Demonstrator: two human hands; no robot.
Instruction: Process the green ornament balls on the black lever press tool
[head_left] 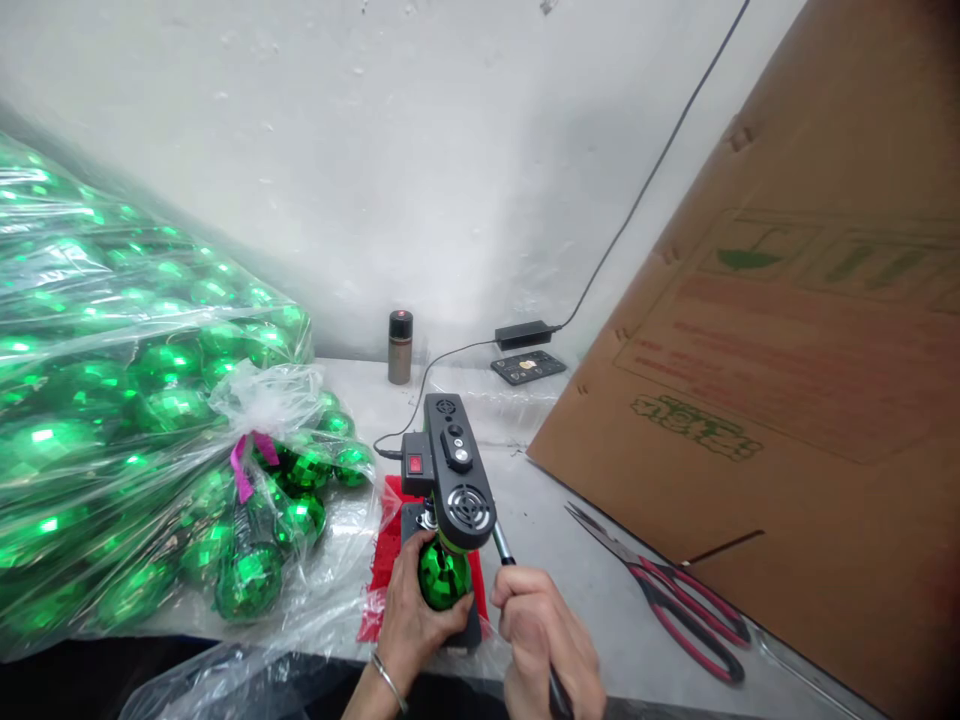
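Note:
A black machine (459, 470) with round vents and a red switch stands on a red mat (386, 560) near the front edge. Beneath its head, a shiny green faceted ball (444, 577) is held between the thumb and fingers of my left hand (412, 610), which wears a silver bangle. To the right of the ball, my right hand (544, 640) is wrapped round the lever (504, 543) at the machine's side; the lever's black end shows below the fist.
Green balls in clear plastic bags (135, 420) fill the left. A large cardboard box (795, 350) leans at the right, with red-and-black scissors (675, 600) beside it. Behind the machine are a bottle (400, 348), a power adapter (525, 335) and a dark phone-like object (528, 367).

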